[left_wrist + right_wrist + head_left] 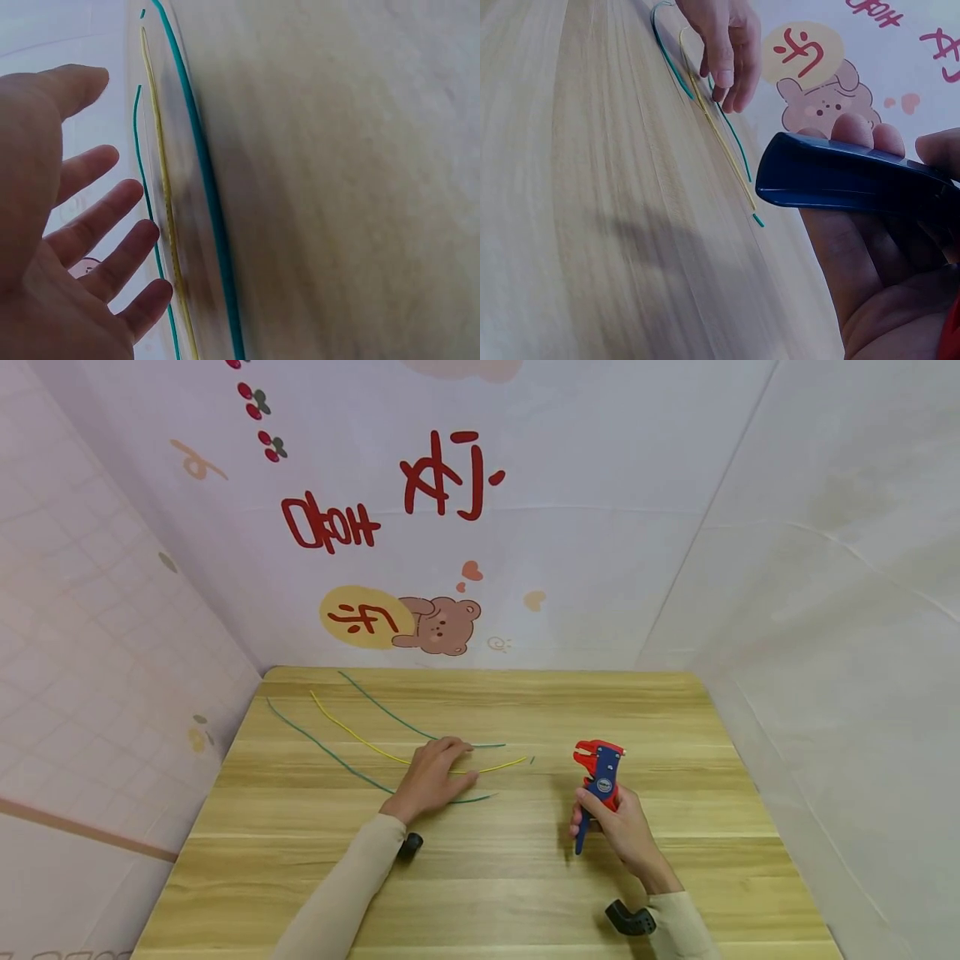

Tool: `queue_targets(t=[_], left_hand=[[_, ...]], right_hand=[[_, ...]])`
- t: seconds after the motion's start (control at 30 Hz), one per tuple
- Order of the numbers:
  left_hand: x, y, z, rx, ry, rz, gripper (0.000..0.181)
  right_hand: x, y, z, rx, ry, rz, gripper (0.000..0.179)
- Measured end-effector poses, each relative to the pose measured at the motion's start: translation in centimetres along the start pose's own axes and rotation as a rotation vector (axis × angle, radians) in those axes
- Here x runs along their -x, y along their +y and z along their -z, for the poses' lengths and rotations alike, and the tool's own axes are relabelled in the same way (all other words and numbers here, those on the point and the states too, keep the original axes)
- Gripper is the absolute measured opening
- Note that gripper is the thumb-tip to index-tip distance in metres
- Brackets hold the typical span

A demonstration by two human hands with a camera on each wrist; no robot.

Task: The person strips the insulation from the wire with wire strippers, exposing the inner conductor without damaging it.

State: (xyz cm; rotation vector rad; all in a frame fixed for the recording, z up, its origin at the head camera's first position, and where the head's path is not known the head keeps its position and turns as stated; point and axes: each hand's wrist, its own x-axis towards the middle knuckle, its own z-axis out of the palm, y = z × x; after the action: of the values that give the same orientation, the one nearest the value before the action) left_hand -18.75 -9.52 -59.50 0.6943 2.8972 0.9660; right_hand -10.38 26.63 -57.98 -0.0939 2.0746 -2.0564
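Observation:
My left hand (433, 779) hovers palm down, fingers spread, over the middle of the yellow wire (352, 734) and holds nothing. On either side of that wire lie two green wires, one farther back (384, 707) and one nearer to me (322, 748). In the left wrist view the loosely bent fingers overlap the far green wire (142, 165). My right hand (628, 833) grips a red and blue wire stripper (606, 770) by its handles, its red jaws pointing away from me. One blue handle (855, 176) fills much of the right wrist view.
A short green wire offcut (532, 760) lies just past the yellow wire's right end. All of this is on a wood-grain table (487, 885). Pale printed fabric (585, 543) stands behind the table and along both sides. A black wrist device (630, 918) sits by my right sleeve.

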Motion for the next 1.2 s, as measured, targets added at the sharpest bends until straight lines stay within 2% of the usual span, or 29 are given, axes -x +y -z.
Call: queue_targets(t=[0.17,0.57,0.8,1.2], left_hand=[[-0.08,-0.12,0.02,-0.003,0.01,-0.007,0.044],[0.09,0.08,0.09,-0.011,0.006,-0.029,0.017],[0.15,0.03,-0.08,-0.022,-0.003,-0.026,0.007],[0.08,0.07,-0.28,-0.004,-0.012,0.005,0.004]], right_hand=[[0.0,-0.23,-0.05,0.007,-0.007,0.01,0.025],[0.14,-0.36,-0.18,0.012,-0.01,0.001,0.028],[0.22,-0.4,-0.23,0.012,-0.01,0.004,0.028],[0.23,-0.27,-0.21,0.01,-0.014,0.01,0.03]])
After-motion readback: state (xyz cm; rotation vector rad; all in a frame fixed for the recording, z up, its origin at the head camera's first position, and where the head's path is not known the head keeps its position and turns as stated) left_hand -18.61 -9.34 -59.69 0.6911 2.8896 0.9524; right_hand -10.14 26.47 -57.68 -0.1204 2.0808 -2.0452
